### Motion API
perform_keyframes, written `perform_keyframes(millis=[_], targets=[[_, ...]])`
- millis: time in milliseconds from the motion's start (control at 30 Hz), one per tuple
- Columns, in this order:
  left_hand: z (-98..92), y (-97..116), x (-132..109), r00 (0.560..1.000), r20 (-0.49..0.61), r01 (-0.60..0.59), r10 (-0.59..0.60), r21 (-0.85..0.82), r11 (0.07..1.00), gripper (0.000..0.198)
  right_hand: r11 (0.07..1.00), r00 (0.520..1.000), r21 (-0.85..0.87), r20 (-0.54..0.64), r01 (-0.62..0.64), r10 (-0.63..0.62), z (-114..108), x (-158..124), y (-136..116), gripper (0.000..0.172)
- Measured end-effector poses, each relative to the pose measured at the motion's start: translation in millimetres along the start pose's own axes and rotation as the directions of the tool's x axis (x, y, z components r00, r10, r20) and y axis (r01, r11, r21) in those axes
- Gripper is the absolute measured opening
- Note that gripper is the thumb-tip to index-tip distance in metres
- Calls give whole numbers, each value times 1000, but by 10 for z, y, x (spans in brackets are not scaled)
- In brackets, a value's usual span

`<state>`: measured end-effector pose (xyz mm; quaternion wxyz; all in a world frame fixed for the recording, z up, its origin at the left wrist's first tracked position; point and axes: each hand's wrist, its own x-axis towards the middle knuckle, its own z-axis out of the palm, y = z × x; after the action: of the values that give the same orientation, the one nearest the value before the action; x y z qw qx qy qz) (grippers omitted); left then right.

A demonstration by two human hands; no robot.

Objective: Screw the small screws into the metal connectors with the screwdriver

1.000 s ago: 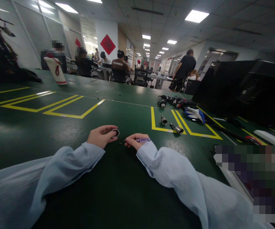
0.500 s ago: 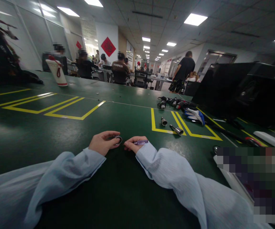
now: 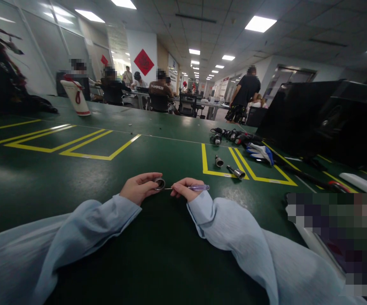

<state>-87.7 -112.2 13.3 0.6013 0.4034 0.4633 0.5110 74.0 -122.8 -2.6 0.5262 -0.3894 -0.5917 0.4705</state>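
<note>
Between the thumb and fingers of my left hand (image 3: 140, 187) is a short, round metal socket (image 3: 159, 183), its open end turned toward the right. My right hand (image 3: 185, 189) grips a small screwdriver with a clear purple handle (image 3: 200, 187). Its thin shaft (image 3: 168, 188) points left at the socket; whether the tip touches it I cannot tell. Farther right on the table lie two more metal sockets, a short one (image 3: 219, 161) and one with a long shank (image 3: 236, 172).
Yellow tape (image 3: 204, 159) marks boxes on the green table (image 3: 158, 152). Cabled metal parts (image 3: 217, 139) and a blue-white glove (image 3: 259, 153) lie at right, near a black monitor (image 3: 301, 114). A white cup (image 3: 77, 97) stands far left. Several people sit beyond; one person (image 3: 246, 93) stands.
My right hand has moved right with the screwdriver, and its thin shaft now shows. The socket in my left hand has turned so more of its side is visible.
</note>
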Motion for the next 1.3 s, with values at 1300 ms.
perform_keyframes(millis=[1300], targets=[[156,-38,-145,922,58,-373,383,402,836,15,85,475,-650,453,755,-754,82,-51,-3,23]])
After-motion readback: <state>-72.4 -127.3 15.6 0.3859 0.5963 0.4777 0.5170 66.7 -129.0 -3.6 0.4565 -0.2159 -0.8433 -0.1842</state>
